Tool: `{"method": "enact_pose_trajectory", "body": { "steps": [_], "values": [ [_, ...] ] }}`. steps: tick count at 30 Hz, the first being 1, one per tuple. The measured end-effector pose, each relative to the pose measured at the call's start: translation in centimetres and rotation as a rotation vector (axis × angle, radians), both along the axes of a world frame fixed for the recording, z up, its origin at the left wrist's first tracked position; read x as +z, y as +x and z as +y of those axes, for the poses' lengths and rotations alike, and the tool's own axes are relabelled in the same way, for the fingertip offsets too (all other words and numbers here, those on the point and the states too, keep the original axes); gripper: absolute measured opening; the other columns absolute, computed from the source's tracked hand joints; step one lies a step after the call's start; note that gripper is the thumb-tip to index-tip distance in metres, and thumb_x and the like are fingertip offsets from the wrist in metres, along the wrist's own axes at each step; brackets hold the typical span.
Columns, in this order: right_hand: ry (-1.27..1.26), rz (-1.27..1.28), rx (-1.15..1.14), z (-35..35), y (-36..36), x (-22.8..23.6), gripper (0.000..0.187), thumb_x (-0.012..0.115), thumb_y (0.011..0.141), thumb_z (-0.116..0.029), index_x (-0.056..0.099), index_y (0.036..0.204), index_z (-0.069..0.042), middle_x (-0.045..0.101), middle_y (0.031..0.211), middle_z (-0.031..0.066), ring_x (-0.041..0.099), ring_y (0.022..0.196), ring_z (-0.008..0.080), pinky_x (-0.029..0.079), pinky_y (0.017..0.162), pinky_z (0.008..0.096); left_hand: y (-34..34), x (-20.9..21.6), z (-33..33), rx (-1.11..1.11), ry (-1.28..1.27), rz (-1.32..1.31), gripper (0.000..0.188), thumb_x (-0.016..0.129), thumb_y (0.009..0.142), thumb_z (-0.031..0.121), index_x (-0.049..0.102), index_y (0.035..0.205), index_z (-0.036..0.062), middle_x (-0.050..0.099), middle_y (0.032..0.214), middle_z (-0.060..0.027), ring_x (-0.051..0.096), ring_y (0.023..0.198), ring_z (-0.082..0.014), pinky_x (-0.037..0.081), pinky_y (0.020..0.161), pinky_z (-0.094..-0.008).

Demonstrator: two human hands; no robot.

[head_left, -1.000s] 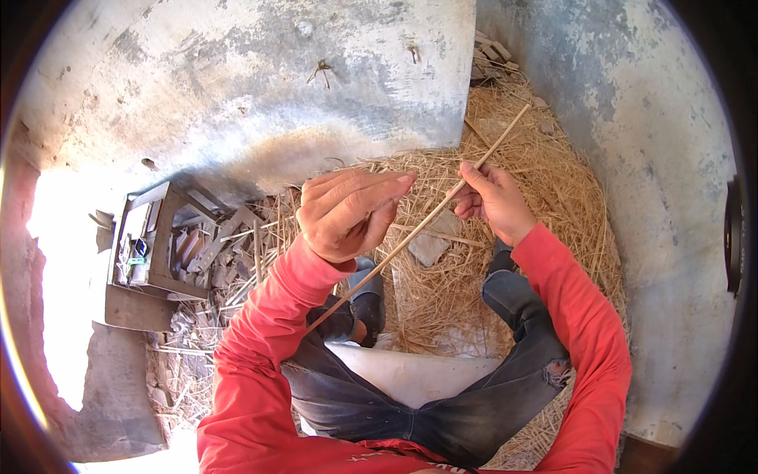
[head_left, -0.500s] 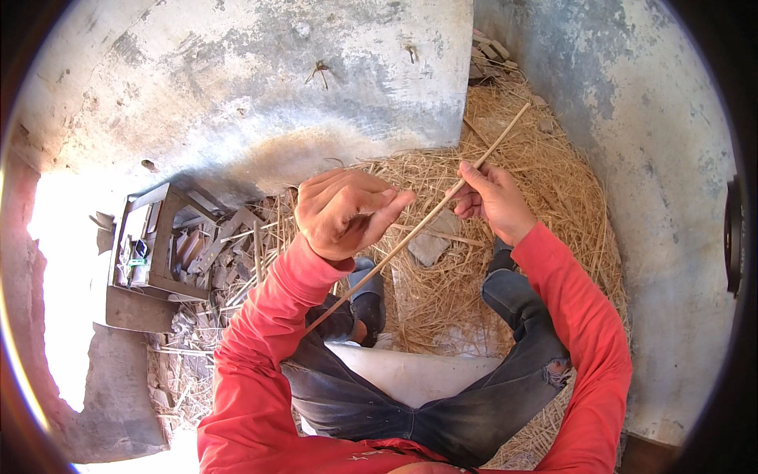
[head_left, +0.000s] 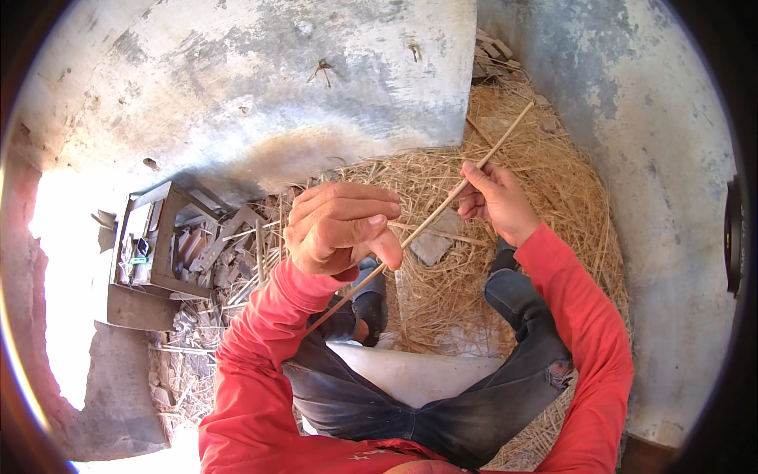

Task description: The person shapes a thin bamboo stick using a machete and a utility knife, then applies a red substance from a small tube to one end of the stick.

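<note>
A long, thin, pale wooden stick (head_left: pixel 432 220) slants from near my left forearm up to the far right. My right hand (head_left: pixel 499 199) pinches it between thumb and fingers, above its middle. The stick's upper end reaches beyond that hand. My left hand (head_left: pixel 335 227) is raised beside the lower half, fingers loosely bent and apart, with nothing visible in them. One of its digits overlaps the stick from this angle; whether they touch, I cannot tell. The stick's lower end lies close to my left sleeve (head_left: pixel 272 340).
Straw and thin strips (head_left: pixel 553 189) cover the floor, around a flat grey slab (head_left: pixel 430 246). A wooden frame (head_left: pixel 162 237) with small items stands at left beside broken wood pieces (head_left: pixel 225 253). A worn wall (head_left: pixel 316 95) rises ahead, another wall (head_left: pixel 632 158) at right. A pale surface (head_left: pixel 410 375) shows between my legs.
My left hand has turned and its fingers have shifted down toward the stick, a digit now pointing downward. My right hand and the stick have hardly moved.
</note>
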State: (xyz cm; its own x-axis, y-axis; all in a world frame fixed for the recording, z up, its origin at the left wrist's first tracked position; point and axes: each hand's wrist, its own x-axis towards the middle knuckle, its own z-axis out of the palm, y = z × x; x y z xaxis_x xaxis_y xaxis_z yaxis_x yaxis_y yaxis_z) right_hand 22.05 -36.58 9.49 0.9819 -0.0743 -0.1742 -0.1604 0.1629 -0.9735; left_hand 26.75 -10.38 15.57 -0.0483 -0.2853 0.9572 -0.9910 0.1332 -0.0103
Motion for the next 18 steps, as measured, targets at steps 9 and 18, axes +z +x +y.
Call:
{"method": "enact_pose_trajectory", "body": {
  "steps": [9, 18],
  "values": [
    [-0.010, 0.004, -0.011, 0.2, -0.1, 0.2, 0.043, 0.060, 0.100, -0.043, 0.055, 0.109, -0.001, 0.066, 0.089, 0.0093, 0.068, 0.067, 0.0137, 0.058, 0.062, 0.0292, -0.1, 0.1, 0.2, 0.035, 0.014, 0.004, 0.047, 0.084, 0.075, 0.036, 0.058, 0.104, 0.0101, 0.073, 0.084, -0.0063, 0.075, 0.078, -0.0237, 0.057, 0.058, -0.0298],
    [-0.002, 0.009, -0.010, 0.3, -0.2, 0.4, 0.039, 0.059, 0.101, -0.042, 0.056, 0.106, -0.003, 0.066, 0.088, 0.0086, 0.067, 0.066, 0.0134, 0.057, 0.060, 0.0284, 0.0, 0.3, -0.8, 0.197, 0.001, 0.057, 0.024, 0.075, 0.080, -0.002, 0.065, 0.102, 0.0013, 0.072, 0.083, -0.0079, 0.072, 0.070, -0.0240, 0.057, 0.058, -0.0306]
  ]
}}
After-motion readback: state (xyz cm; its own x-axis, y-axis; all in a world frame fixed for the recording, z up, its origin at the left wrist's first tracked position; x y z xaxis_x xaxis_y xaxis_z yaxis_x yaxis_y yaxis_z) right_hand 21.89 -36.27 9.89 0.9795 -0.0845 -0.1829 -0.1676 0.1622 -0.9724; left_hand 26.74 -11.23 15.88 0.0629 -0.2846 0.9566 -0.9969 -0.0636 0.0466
